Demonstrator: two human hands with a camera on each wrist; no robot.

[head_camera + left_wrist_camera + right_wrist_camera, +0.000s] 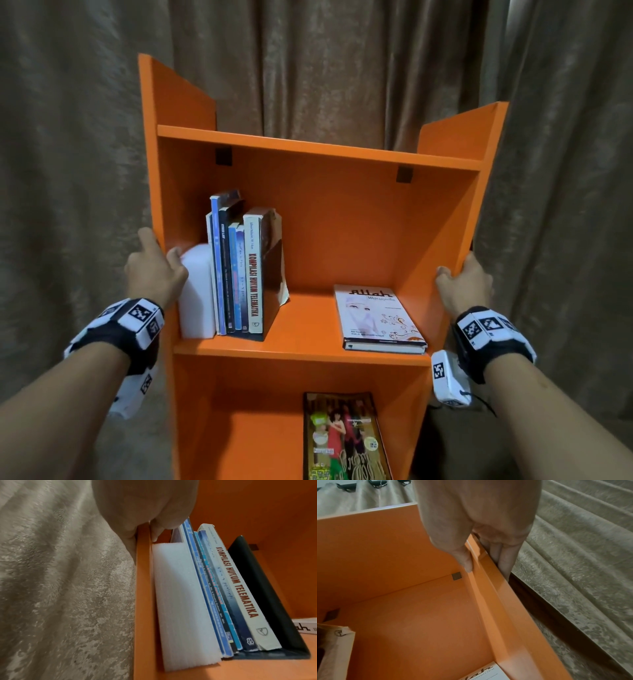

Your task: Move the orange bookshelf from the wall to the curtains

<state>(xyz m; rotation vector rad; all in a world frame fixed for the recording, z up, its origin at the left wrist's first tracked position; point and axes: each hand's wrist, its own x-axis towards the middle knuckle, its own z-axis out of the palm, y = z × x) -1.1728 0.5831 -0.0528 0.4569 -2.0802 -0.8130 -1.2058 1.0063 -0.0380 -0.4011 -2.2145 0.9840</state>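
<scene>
Gripping the orange bookshelf by both side panels, I've got my left hand wrapped on the left panel's front edge, thumb inside beside the white foam block, and my right hand clamped on the right panel, thumb inside, fingers outside. Bookshelf's right in front of the curtains, tilted in my view. Upright books lean on the middle shelf, a white book lies flat near the right panel, and a magazine sits below.
</scene>
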